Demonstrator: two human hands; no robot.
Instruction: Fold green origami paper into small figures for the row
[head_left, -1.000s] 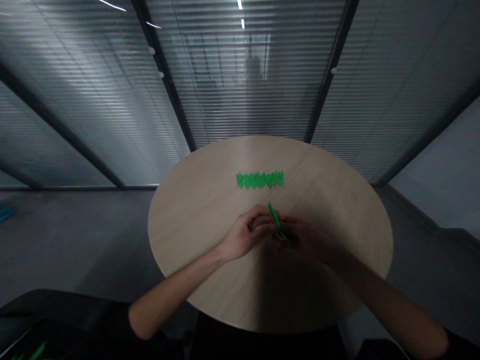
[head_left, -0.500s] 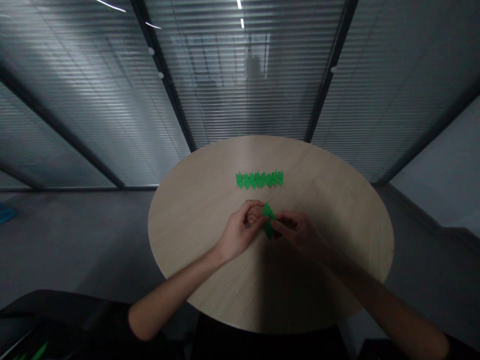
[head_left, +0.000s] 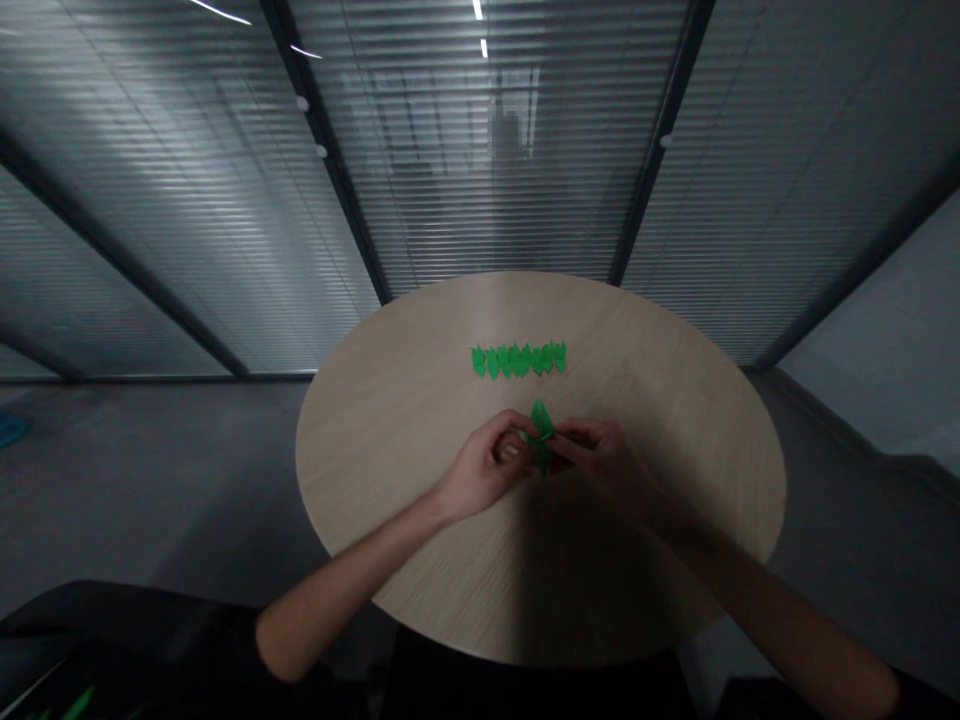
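Between my two hands is a piece of green folded paper (head_left: 541, 417), held above the middle of the round table (head_left: 420, 390). My left hand (head_left: 491, 460) pinches its left side between thumb and fingers. On the other side, my right hand (head_left: 596, 450) grips the right edge with its fingertips. One pointed end of the paper sticks up past the fingers and a darker end shows below them. Fingers cover its middle folds. Farther back on the tabletop lies a row of several small green folded paper pieces (head_left: 519, 360), set side by side.
Glass panels with blinds (head_left: 495, 220) stand behind the table's far edge. A dark chair or bag (head_left: 127, 630) with some green inside is at the lower left. Something blue (head_left: 11, 428) lies on the floor at far left.
The green paper has turned and its shape has changed: its upper point now stands taller and a crosswise fold shows at the fingers. Both hands have shifted only slightly. The row stays put.
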